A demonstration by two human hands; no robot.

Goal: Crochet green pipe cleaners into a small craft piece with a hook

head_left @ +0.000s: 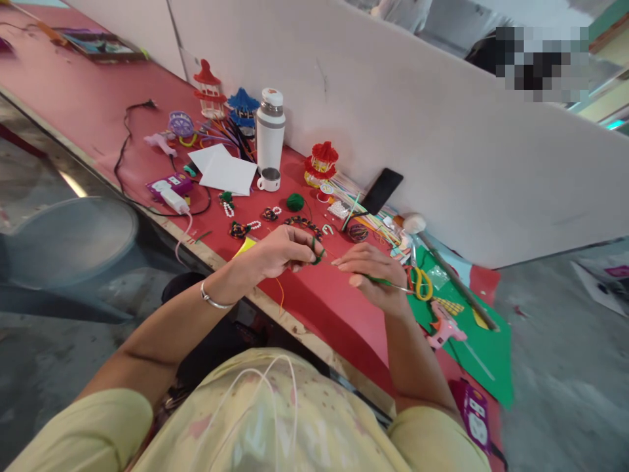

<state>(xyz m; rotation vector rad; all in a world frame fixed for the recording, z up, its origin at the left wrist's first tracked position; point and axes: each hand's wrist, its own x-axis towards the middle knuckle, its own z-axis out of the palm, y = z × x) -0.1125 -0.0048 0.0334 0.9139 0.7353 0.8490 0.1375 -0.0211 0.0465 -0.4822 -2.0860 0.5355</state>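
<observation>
My left hand, with a silver bangle at the wrist, pinches a small loop of dark green yarn over the red table. Across a short gap, my right hand has its fingers bent and holds a slim crochet hook with a green part and a metal shaft, lying against the palm. Its tip is hidden. An orange thread hangs below my left hand. Just beyond the hands lie a dark braided strip and a green yarn ball.
A white flask, a cup and red and blue pagoda-like models stand along the partition. Yellow-handled scissors and a pink glue gun lie right, on a green sheet. A power strip sits left.
</observation>
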